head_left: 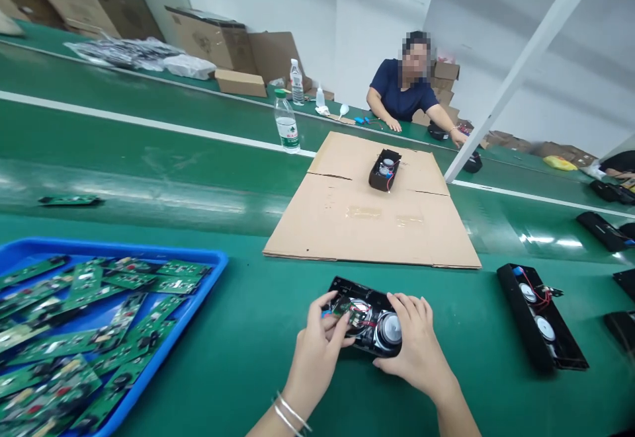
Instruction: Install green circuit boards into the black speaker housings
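Note:
In front of me on the green table lies an open black speaker housing (373, 344) with a round silver speaker driver (389, 328) at its right end. A second driver is partly covered by a small green circuit board (356, 318) with red wires. My left hand (320, 334) is closed, its thumb and fingers pinching this board over the housing's left half. Around the housing's right end my right hand (415, 338) is wrapped, thumb at the near edge and fingers at the far edge.
A blue tray (218, 265) of green circuit boards (84, 285) stands at left. Ahead, a cardboard sheet (357, 238) bears another speaker housing (380, 180). One more open housing (526, 331) lies at right. Beyond the conveyor (163, 179) with a water bottle (288, 129) sits a co-worker (401, 96).

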`<control>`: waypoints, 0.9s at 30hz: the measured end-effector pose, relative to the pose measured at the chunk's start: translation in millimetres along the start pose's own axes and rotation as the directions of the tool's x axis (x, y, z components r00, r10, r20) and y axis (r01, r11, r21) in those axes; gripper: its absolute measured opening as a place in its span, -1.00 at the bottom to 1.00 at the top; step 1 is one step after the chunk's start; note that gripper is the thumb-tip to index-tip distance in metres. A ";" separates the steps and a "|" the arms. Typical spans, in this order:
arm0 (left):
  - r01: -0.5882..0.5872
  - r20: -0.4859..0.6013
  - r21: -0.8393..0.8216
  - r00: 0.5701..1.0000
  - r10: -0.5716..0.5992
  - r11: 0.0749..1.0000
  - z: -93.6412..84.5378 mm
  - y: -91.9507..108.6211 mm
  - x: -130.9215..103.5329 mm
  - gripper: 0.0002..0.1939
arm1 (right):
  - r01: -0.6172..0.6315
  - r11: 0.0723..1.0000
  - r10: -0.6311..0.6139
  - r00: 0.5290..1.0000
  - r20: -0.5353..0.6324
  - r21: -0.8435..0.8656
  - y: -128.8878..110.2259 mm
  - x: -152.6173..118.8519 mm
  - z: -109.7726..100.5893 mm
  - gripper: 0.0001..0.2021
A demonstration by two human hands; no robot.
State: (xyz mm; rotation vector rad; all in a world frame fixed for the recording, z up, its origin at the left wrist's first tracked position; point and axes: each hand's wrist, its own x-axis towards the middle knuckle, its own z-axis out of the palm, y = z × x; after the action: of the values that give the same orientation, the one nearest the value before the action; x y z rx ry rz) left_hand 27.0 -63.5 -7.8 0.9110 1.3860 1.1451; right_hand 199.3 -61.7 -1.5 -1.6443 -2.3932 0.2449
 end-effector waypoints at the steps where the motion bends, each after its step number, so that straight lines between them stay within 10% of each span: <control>1: -0.011 -0.005 0.014 1.000 0.011 1.000 -2.0 1.5 0.2 -0.49 | -0.034 0.999 0.035 0.999 -0.014 0.026 -0.5 -4.9 2.3 -0.16; 7: -0.189 0.115 0.130 0.978 0.174 0.973 -14.2 -1.2 2.8 -0.50 | -0.344 0.937 0.348 0.919 -0.183 0.054 33.9 -45.1 8.7 -0.25; 14: -0.032 0.337 0.245 0.940 -0.054 0.969 -9.9 -29.5 35.8 -0.65 | -0.880 0.473 0.799 0.410 -0.439 0.039 109.3 -83.9 -20.0 -0.37; 17: -0.099 0.400 0.349 0.915 -0.053 0.932 1.1 -37.3 47.1 -0.73 | -0.942 0.334 0.839 0.291 -0.460 0.013 129.9 -92.6 -29.3 -0.39; 22: -0.418 0.473 0.427 0.859 0.196 0.801 19.5 -21.8 75.4 -0.76 | -0.941 0.337 0.820 0.303 -0.486 -0.017 146.2 -99.4 -20.3 -0.42; 27: -0.518 0.386 0.582 0.854 0.348 0.627 54.9 16.6 156.4 -0.77 | -0.892 0.440 0.718 0.417 -0.557 -0.100 154.7 -92.0 -0.8 -0.45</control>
State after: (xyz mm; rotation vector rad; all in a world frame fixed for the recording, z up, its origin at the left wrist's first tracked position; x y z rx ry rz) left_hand 58.5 98.6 -29.6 1.9460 1.4268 0.8132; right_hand 370.0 -92.3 -50.0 -2.6261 -1.1170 -0.4664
